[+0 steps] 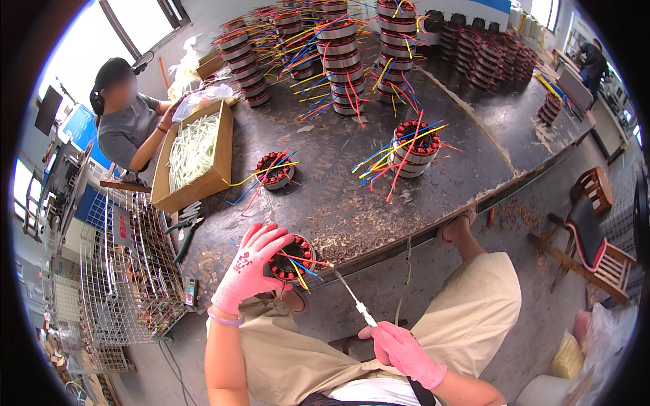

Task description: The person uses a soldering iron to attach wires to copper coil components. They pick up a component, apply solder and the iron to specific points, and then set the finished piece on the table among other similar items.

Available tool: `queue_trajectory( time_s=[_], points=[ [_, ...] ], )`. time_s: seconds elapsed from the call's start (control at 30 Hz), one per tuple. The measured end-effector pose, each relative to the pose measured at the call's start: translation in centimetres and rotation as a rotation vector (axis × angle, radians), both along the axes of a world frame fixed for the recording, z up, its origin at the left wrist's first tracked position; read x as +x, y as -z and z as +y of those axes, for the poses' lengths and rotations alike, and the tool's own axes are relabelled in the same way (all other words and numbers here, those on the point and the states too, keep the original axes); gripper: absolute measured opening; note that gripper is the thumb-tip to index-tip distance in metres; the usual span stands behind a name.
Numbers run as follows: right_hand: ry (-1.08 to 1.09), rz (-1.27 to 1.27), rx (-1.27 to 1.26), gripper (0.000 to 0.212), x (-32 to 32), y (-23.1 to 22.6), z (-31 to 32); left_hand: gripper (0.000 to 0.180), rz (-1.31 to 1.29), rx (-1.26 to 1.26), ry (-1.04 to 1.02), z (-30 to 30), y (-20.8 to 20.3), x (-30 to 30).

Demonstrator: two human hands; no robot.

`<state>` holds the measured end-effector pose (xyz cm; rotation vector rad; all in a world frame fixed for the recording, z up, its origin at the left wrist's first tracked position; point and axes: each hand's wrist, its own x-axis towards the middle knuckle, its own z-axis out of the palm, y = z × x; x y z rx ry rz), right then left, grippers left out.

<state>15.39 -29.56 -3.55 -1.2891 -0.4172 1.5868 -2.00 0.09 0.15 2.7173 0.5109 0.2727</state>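
Note:
My left hand (245,272), in a pink glove, grips a ring-shaped motor stator (302,249) by its left side, at the table's near edge. Red, yellow and blue leads stick out of its red-and-black windings. Low at the right of centre, my right hand (408,353), also gloved in pink, is closed on a slim white piece (365,314) with a thin grey length running up from it. The grey tip lies close to the end of a red lead from the stator; whether they touch I cannot tell. What kind of thing the white piece is does not show.
Two stators, a single (275,172) and a short stack (415,150), sit on the dark table (325,196). Tall stator stacks (342,64) stand behind. A cardboard box (227,145) holds white tubes, beside a seated person (128,125). Green-handled pliers (184,238) lie left.

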Motion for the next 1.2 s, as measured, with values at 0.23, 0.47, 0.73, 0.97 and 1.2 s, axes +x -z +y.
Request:
queue_trajectory(
  time_s=[0.23, 0.47, 0.73, 0.97, 1.2],
  points=[
    [0.019, 0.052, -0.026, 0.034, 0.02, -0.42, 0.15, 0.097, 0.009, -0.006, -0.007, -0.08, -0.07, 0.06],
    [0.011, 0.042, -0.016, 0.034, 0.1, -0.43, 0.04, 0.096, 0.004, 0.001, -0.002, -0.07, -0.07, 0.06],
    [0.002, 0.02, -0.016, 0.035, 0.03, -0.27, 0.08, 0.096, 0.009, -0.005, 0.0, 0.09, 0.13, -0.11],
    [-0.016, -0.018, -0.011, 0.035, 0.1, -0.08, 0.05, 0.094, 0.015, 0.004, -0.001, 0.04, 0.03, 0.01],
    [0.004, 0.019, -0.023, 0.034, 0.05, -0.22, 0.01, 0.093, 0.008, 0.002, -0.001, 0.08, 0.14, -0.03]
  ],
)
